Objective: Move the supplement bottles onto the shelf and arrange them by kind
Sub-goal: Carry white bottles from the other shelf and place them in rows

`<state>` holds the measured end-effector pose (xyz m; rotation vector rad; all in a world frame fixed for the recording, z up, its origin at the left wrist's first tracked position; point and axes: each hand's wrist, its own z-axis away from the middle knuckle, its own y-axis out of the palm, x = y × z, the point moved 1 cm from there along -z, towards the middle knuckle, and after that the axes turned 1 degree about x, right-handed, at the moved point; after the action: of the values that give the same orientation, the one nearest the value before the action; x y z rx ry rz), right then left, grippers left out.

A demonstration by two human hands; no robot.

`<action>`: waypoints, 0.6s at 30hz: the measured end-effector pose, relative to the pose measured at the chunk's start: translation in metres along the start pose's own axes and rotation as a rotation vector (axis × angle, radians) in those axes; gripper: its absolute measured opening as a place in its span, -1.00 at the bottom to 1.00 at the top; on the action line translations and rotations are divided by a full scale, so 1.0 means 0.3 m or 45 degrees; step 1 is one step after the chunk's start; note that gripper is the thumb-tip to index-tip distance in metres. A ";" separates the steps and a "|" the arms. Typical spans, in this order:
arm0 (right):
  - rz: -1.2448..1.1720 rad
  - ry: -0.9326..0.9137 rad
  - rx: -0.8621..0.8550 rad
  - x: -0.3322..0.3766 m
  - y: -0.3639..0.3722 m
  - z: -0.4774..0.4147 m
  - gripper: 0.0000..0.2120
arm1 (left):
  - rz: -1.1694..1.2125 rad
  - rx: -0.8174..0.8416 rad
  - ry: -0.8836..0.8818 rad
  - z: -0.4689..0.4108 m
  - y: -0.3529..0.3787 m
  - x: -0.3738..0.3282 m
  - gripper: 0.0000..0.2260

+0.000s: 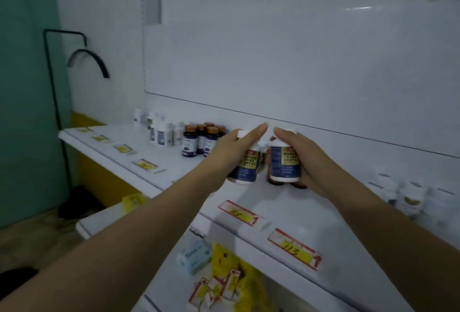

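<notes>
Two blue-labelled bottles are held side by side on the white shelf, near its back panel. The left bottle is gripped by the left hand, whose fingers are closed over its white cap. The right bottle is clasped by the right hand, fingers wrapped around its cap and side. At ten o'clock from them, brown-capped bottles and white bottles are grouped. At five o'clock, a red-and-yellow price tag is fixed to the shelf edge.
</notes>
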<state>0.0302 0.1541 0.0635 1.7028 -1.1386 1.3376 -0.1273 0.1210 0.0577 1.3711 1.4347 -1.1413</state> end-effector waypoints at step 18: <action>-0.059 -0.063 0.651 -0.122 1.621 -0.433 -0.79 | -0.262 -0.671 -0.023 0.459 -1.518 0.018 -0.43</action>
<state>-0.4706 0.0912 0.0570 2.1120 -0.8166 1.6637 -0.5852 -0.0080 0.0494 0.8575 1.7376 -0.8093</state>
